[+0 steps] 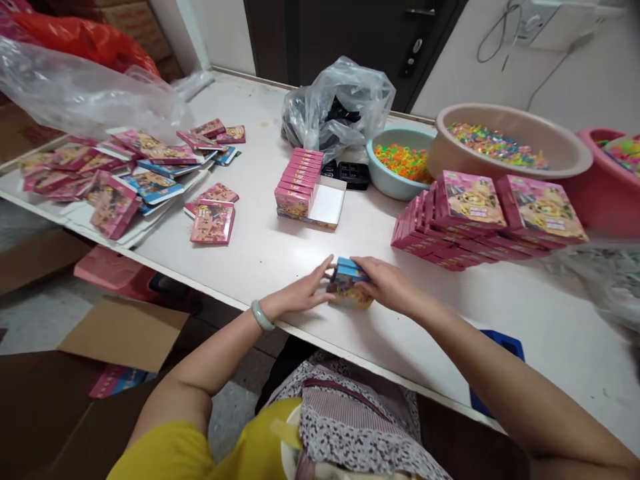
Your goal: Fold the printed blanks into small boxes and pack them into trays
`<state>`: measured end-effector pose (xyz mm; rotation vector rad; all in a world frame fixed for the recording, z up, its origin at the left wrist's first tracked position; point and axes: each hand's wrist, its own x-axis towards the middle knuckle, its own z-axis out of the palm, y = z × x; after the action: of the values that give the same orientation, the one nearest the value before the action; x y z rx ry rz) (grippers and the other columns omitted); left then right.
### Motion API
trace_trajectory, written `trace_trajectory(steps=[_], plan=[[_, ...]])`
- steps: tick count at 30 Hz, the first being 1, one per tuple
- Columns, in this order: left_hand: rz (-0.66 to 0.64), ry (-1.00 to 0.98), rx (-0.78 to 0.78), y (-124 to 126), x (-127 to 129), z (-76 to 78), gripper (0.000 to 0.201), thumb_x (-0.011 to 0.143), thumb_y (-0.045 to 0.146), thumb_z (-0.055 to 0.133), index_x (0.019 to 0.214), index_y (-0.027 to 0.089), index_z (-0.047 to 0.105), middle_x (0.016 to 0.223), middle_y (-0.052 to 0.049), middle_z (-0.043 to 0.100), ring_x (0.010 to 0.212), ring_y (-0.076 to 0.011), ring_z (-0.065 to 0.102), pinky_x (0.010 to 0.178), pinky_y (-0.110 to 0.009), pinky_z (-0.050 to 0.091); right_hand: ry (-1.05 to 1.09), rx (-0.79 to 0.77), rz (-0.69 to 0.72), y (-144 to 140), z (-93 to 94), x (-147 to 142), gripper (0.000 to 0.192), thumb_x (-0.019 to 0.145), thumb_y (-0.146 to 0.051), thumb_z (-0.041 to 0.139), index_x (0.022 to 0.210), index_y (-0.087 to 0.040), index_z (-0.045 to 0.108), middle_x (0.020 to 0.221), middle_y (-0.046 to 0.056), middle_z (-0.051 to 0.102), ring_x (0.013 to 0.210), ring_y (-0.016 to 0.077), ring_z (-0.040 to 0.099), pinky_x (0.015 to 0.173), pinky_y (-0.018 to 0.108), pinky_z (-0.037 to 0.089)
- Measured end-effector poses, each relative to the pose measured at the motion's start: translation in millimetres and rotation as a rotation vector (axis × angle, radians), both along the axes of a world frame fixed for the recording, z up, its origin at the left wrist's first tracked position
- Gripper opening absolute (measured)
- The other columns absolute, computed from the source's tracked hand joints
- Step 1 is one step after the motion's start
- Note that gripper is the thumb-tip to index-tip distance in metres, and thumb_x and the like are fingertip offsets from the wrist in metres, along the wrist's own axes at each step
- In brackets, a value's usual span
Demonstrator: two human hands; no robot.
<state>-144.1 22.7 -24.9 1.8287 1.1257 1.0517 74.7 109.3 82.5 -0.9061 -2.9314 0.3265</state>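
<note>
Small blue picture boxes (350, 283), a couple standing side by side, are near the table's front edge. My right hand (387, 283) grips them from the right, fingers over the top edge and side. At their left side is my left hand (303, 290), its fingers stretched and spread; whether the tips touch the boxes I cannot tell. Beyond my hands is an open display carton (327, 212) with a row of pink boxes (300, 183) filling its left part. To the right stand stacked pink cartons (473, 200) with picture tops.
Loose pink and blue boxes (150, 150) are heaped at the left, two pink ones (213, 222) apart. Behind are a clear bag (350, 100), black trays (353, 175), and basins (395, 187) of colourful small pieces. A blue object (503, 343) lies under my right forearm.
</note>
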Motion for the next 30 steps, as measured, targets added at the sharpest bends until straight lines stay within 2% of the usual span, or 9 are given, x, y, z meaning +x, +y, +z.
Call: trace_trajectory(steps=[3, 4, 6, 9, 12, 16, 23, 26, 30], plan=[[0.327, 0.100, 0.229, 23.8, -50.4, 23.5, 0.067, 0.095, 0.044, 0.051, 0.153, 0.024, 0.024, 0.140, -0.018, 0.052, 0.119, -0.0257, 0.060, 0.103, -0.046, 0.049, 0.269, 0.137, -0.055, 48.0, 12.2, -25.8, 0.057, 0.089, -0.025, 0.048, 0.144, -0.014, 0.041, 0.135, 0.018, 0.056, 0.121, 0.0321, 0.054, 0.102, 0.049, 0.046], [0.443, 0.160, 0.307, 36.2, -68.2, 31.6, 0.062, 0.096, 0.044, 0.049, 0.150, 0.022, 0.030, 0.137, -0.017, 0.055, 0.121, -0.0258, 0.058, 0.106, -0.047, 0.046, 0.351, 0.186, -0.079, 67.4, 14.6, -39.0, 0.060, 0.089, -0.026, 0.047, 0.147, -0.015, 0.037, 0.138, 0.018, 0.053, 0.125, 0.0327, 0.050, 0.104, 0.051, 0.043], [0.593, 0.322, 0.413, 63.9, -97.6, 45.3, 0.058, 0.096, 0.045, 0.048, 0.147, 0.020, 0.037, 0.139, -0.017, 0.054, 0.133, -0.0280, 0.048, 0.114, -0.049, 0.038, 0.452, 0.230, -0.119, 105.9, 14.6, -66.1, 0.066, 0.089, -0.029, 0.046, 0.152, -0.015, 0.030, 0.139, 0.018, 0.050, 0.127, 0.0331, 0.047, 0.107, 0.052, 0.040], [0.665, 0.566, 0.397, 101.5, -119.6, 54.7, 0.058, 0.094, 0.046, 0.050, 0.146, 0.021, 0.042, 0.152, -0.016, 0.042, 0.147, -0.0336, 0.027, 0.119, -0.056, 0.024, 0.484, 0.206, -0.141, 151.8, 5.4, -92.3, 0.070, 0.090, -0.034, 0.044, 0.154, -0.015, 0.025, 0.136, 0.018, 0.051, 0.123, 0.0331, 0.049, 0.105, 0.052, 0.041], [0.675, 0.687, 0.318, 122.9, -124.4, 51.6, 0.054, 0.094, 0.044, 0.049, 0.144, 0.024, 0.047, 0.155, -0.013, 0.039, 0.149, -0.0367, 0.020, 0.117, -0.063, 0.017, 0.478, 0.193, -0.104, 176.2, -3.9, -94.9, 0.069, 0.091, -0.040, 0.045, 0.154, -0.019, 0.027, 0.134, 0.016, 0.052, 0.118, 0.0329, 0.051, 0.103, 0.053, 0.042], [0.664, 0.698, 0.327, 130.5, -135.1, 43.4, 0.045, 0.095, 0.047, 0.046, 0.137, 0.031, 0.056, 0.149, -0.008, 0.048, 0.144, -0.0339, 0.030, 0.119, -0.062, 0.014, 0.509, 0.173, -0.082, 181.2, -11.4, -92.9, 0.069, 0.094, -0.048, 0.042, 0.155, -0.022, 0.025, 0.133, 0.016, 0.052, 0.115, 0.0313, 0.053, 0.101, 0.052, 0.043], [0.519, 0.459, 0.332, 137.8, -163.4, 46.3, 0.056, 0.087, 0.068, 0.049, 0.126, 0.031, 0.065, 0.148, -0.005, 0.049, 0.144, -0.0331, 0.028, 0.121, -0.055, 0.018, 0.438, 0.130, -0.107, 150.5, -31.0, -114.2, 0.064, 0.096, -0.048, 0.039, 0.152, -0.019, 0.030, 0.130, 0.017, 0.053, 0.116, 0.0306, 0.051, 0.101, 0.049, 0.044], [0.472, 0.386, 0.302, 136.7, -166.5, 48.8, 0.059, 0.084, 0.072, 0.049, 0.123, 0.031, 0.067, 0.144, -0.005, 0.053, 0.142, -0.0332, 0.032, 0.121, -0.055, 0.018, 0.361, 0.093, -0.080, 143.1, -25.0, -117.2, 0.063, 0.096, -0.041, 0.040, 0.154, -0.018, 0.029, 0.127, 0.017, 0.054, 0.115, 0.0316, 0.051, 0.100, 0.049, 0.045], [0.449, 0.427, 0.326, 134.1, -168.6, 46.9, 0.057, 0.087, 0.070, 0.045, 0.124, 0.032, 0.066, 0.144, -0.004, 0.053, 0.142, -0.0310, 0.032, 0.121, -0.054, 0.019, 0.232, 0.088, 0.057, 146.4, -3.5, -124.4, 0.063, 0.093, -0.032, 0.045, 0.154, -0.021, 0.031, 0.126, 0.015, 0.055, 0.115, 0.0312, 0.052, 0.099, 0.048, 0.045]])
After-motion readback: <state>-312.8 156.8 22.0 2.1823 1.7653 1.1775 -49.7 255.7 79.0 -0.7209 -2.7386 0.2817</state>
